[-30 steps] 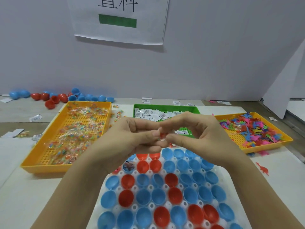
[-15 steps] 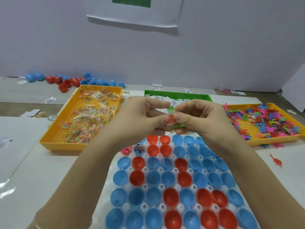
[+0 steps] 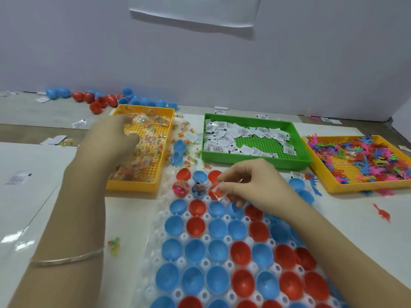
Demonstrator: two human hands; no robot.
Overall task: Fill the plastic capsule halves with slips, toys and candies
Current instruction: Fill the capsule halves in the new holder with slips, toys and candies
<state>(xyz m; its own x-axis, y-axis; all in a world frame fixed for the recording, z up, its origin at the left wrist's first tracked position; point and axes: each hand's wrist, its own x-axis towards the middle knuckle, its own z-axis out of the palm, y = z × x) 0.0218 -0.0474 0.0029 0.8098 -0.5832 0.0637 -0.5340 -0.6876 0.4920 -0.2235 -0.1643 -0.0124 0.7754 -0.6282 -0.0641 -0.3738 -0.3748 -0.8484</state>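
**Entry: capsule filling, top row of the holder sheet**

Right hand [image 3: 251,185]: a small packet [image 3: 216,192] with something red inside is being pinched between thumb and forefinger. The other fingers are being kept loosely bent. The packet is being held just over a red cup in the top row.

Left hand [image 3: 111,138]: its fingers are being held bent down among the candies [image 3: 153,134] in the candy tray [image 3: 133,186]. Whether one is being gripped cannot be told.

Capsule halves [image 3: 195,225]: these are being carried open side up in a white holder sheet [image 3: 153,252] on the worktop [image 3: 66,207]. Two in the top row are being seen with contents; the rest look empty.

Supplies: slips [image 3: 224,134] are being kept in the green tray [image 3: 255,163], and toys [image 3: 367,156] in the toy tray [image 3: 355,188].

Handling note: the packet looks light, so it is best being let go low and centred over the cup. One candy is best being teased free, since the wrappers probably clump.
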